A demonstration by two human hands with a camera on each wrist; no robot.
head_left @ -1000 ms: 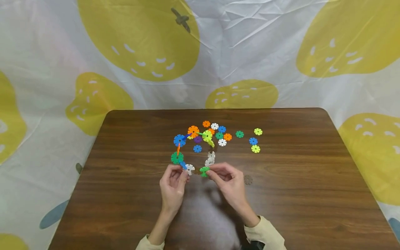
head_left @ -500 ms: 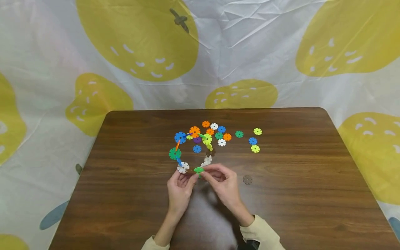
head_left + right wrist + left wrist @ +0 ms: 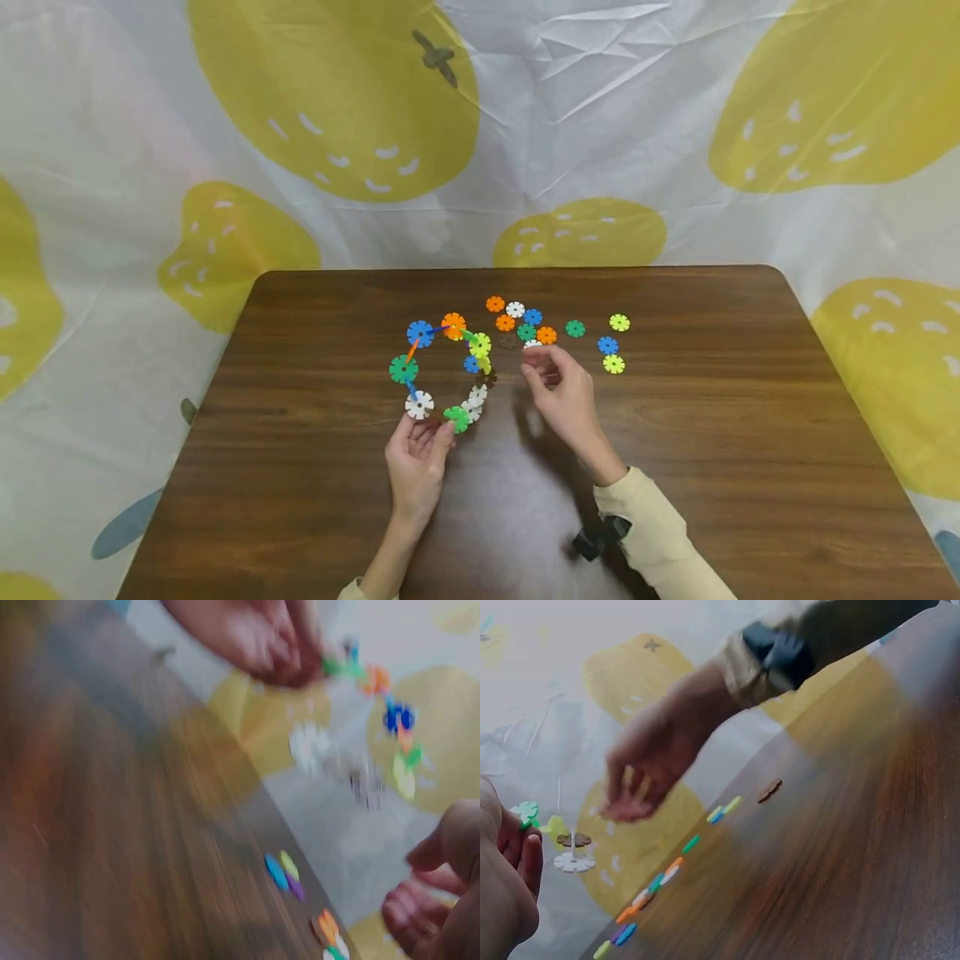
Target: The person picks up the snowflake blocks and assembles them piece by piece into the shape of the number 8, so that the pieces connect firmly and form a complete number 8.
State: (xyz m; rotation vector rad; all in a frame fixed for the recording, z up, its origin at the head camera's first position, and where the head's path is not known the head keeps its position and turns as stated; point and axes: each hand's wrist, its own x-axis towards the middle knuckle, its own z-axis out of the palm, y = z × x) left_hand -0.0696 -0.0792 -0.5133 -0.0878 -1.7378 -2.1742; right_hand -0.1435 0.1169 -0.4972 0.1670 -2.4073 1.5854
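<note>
My left hand (image 3: pixel 415 467) pinches the near side of a ring (image 3: pixel 403 369) of slotted plastic snowflake discs, held up off the table. At that side of the ring are a white disc (image 3: pixel 419 406) and a light green disc (image 3: pixel 456 419), the fingertips right at them. Blue, orange, yellow and more white discs make up the rest of the loop. Away to the right, my right hand (image 3: pixel 566 398) hovers over the table with loosely bent fingers and nothing between them. Its fingertips overlap a loose white disc (image 3: pixel 532 343) in the head view.
Several loose discs lie toward the back of the brown table (image 3: pixel 712 433), among them an orange disc (image 3: pixel 547 335) and a green disc (image 3: pixel 575 328). Two yellow discs and a blue disc (image 3: pixel 607 345) lie farther right. A brown disc (image 3: pixel 770 790) shows in the left wrist view.
The right hand has let go of the light green disc and moved right and away. The left hand has shifted slightly left with the ring, taking over the hold at its near side.
</note>
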